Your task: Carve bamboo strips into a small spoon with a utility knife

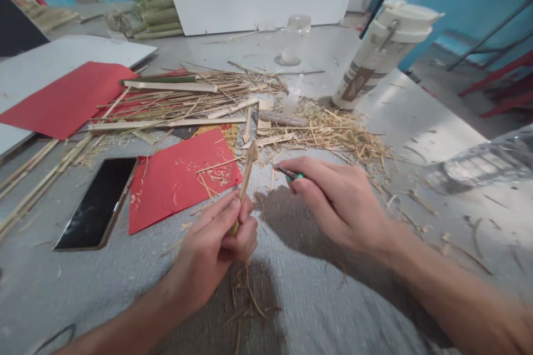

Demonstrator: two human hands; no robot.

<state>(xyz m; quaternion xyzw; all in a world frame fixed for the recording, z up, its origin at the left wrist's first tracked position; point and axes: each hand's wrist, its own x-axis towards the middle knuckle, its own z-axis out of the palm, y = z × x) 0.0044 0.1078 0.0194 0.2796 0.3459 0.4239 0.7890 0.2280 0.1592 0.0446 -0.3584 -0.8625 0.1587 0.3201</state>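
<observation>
In the middle of the view my left hand (225, 233) is wrapped round a thin strip of bamboo or straw (247, 173), which points up and away with a wider, pointed tip. To its right my right hand (339, 199) is closed on a small cutter (291, 173) with a green part and a dark blade, aimed left. The blade stands apart from the strip. Below and left of the strip's tip lies a red paper (179, 177) with thin shavings on it. A black phone (97, 205) rests left of that paper.
Long straw stalks (162, 102) and a heap of shavings (341, 130) lie across the table (316, 299). Behind them stand a glass jar (295, 41) and a white tumbler (383, 55). A plastic bottle (491, 158) lies at the right; another red sheet (70, 100) is at the left.
</observation>
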